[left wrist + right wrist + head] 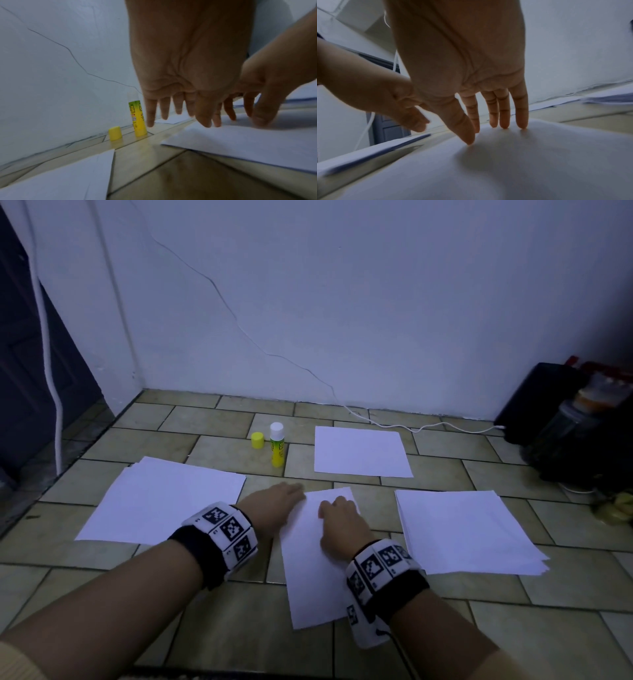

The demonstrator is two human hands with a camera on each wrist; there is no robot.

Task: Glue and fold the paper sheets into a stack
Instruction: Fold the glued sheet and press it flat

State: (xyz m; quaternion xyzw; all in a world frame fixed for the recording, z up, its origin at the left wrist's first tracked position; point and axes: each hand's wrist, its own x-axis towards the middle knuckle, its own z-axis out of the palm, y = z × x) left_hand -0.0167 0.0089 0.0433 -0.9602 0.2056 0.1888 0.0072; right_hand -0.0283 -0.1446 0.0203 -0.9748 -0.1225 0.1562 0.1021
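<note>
Pressing the folded sheet at frame centre, straight-fingered right hand and left hand holding nothing, you risk a skewed crease.

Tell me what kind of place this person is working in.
Probably a room at home, with the work done on the floor: tan floor tiles, a plain white wall with a thin cable running down it, and a dark door at the left.
</note>
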